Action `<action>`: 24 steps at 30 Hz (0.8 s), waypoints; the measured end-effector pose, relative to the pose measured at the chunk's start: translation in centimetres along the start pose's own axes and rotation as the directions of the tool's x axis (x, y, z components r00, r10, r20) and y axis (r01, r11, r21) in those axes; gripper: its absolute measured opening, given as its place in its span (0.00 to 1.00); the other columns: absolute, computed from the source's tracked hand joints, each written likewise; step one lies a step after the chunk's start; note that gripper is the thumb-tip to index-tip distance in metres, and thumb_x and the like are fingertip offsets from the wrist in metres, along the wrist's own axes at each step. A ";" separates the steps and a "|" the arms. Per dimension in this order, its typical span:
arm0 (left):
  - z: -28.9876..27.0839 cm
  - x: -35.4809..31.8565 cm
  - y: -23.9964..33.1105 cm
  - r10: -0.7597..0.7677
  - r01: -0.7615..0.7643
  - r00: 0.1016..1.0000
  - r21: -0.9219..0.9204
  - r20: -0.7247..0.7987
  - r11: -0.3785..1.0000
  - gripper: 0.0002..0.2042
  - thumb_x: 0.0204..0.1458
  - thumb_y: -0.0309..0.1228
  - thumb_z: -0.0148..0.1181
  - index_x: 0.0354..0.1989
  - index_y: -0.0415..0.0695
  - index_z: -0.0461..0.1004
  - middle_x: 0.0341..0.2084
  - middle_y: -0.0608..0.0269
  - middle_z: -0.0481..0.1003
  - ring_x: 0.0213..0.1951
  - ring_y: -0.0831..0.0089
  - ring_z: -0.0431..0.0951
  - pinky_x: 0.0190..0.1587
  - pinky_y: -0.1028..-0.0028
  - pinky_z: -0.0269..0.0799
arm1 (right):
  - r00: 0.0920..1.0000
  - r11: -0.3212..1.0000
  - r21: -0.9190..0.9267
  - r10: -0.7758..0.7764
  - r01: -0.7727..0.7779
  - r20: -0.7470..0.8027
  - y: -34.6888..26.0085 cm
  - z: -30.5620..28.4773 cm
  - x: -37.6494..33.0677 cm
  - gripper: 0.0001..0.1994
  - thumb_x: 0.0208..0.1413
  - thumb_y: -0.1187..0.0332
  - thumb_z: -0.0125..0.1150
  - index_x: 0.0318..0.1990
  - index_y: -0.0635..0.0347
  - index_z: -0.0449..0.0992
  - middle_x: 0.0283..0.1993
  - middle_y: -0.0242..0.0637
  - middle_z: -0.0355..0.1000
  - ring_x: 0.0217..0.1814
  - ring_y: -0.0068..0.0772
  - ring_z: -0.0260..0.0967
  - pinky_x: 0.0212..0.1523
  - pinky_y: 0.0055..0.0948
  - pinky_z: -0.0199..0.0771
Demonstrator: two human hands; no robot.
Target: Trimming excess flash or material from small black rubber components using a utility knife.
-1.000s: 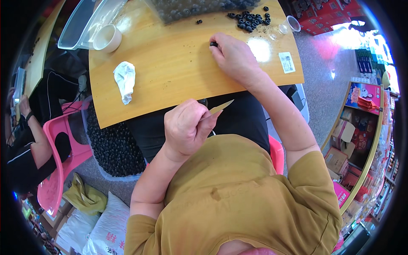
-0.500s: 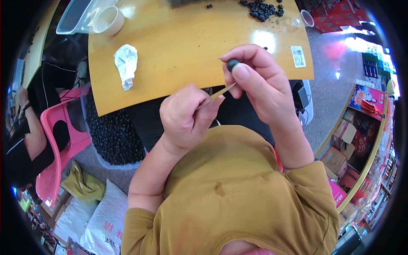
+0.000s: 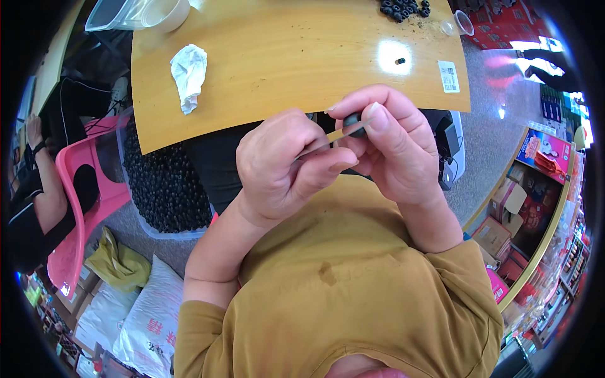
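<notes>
My left hand (image 3: 276,167) is closed round a thin, pointed blade-like strip (image 3: 330,137), its exact kind unclear. Between thumb and fingers of my right hand (image 3: 406,151) sits a small, dark round bead (image 3: 355,123). The strip's tip meets the bead or lies just in front of it; the contact is partly hidden by fingers. Both hands are held together above my lap, at the near edge of the wooden table (image 3: 271,69). Similar black beads (image 3: 403,9) with holes lie in a pile at the far right of the table.
A crumpled white cloth (image 3: 188,75) and a pale plastic cup (image 3: 165,14) are on the table's left. One small dark piece (image 3: 400,61) lies near a white label (image 3: 449,77). At left, a clear tub (image 3: 170,235) full of dark beads stands beside a pink chair (image 3: 75,214) with a seated person.
My hands have come closer together, the right one moving down toward the left. The strip's tip, apart from the bead before, now reaches it. The view has shifted slightly.
</notes>
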State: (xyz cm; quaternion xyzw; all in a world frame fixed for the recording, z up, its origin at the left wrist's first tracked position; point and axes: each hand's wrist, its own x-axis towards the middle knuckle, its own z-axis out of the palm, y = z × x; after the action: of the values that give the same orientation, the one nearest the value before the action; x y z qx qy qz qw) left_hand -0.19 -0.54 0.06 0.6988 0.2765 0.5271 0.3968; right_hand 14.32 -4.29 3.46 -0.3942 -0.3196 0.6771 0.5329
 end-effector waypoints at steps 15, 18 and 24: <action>0.2 -0.4 -1.0 0.179 -0.202 0.978 0.258 0.110 0.945 0.15 0.36 0.34 0.66 0.16 0.44 0.62 0.10 0.64 0.60 0.11 0.70 0.61 0.12 0.74 0.56 | 0.998 0.995 0.086 -0.057 0.056 0.008 1.7 0.5 -0.9 0.13 0.59 0.62 0.48 0.38 0.65 0.67 0.35 0.33 0.64 0.34 0.16 0.60 0.29 0.12 0.63; 0.4 -0.6 -1.1 0.231 -0.263 0.963 0.284 0.140 0.922 0.14 0.34 0.31 0.64 0.15 0.44 0.61 0.10 0.64 0.59 0.11 0.70 0.61 0.12 0.74 0.56 | 0.996 0.997 0.024 -0.073 0.075 -0.043 2.1 0.4 -1.1 0.13 0.59 0.61 0.48 0.37 0.65 0.67 0.33 0.32 0.64 0.34 0.16 0.60 0.29 0.13 0.62; 0.1 0.0 -0.2 0.178 -0.192 0.981 0.221 0.081 0.956 0.17 0.35 0.37 0.66 0.14 0.44 0.61 0.09 0.66 0.59 0.11 0.70 0.61 0.12 0.75 0.56 | 1.000 0.990 0.140 -0.006 0.004 0.009 1.3 0.9 -0.9 0.13 0.60 0.61 0.46 0.36 0.64 0.67 0.31 0.32 0.66 0.27 0.12 0.59 0.22 0.11 0.57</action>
State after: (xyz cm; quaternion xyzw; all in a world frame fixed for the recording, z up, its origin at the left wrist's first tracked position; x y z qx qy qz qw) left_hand -0.06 -0.49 -0.16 0.7782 0.2563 0.5053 0.2710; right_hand 13.05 -5.49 2.95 -0.3519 -0.2746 0.6983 0.5595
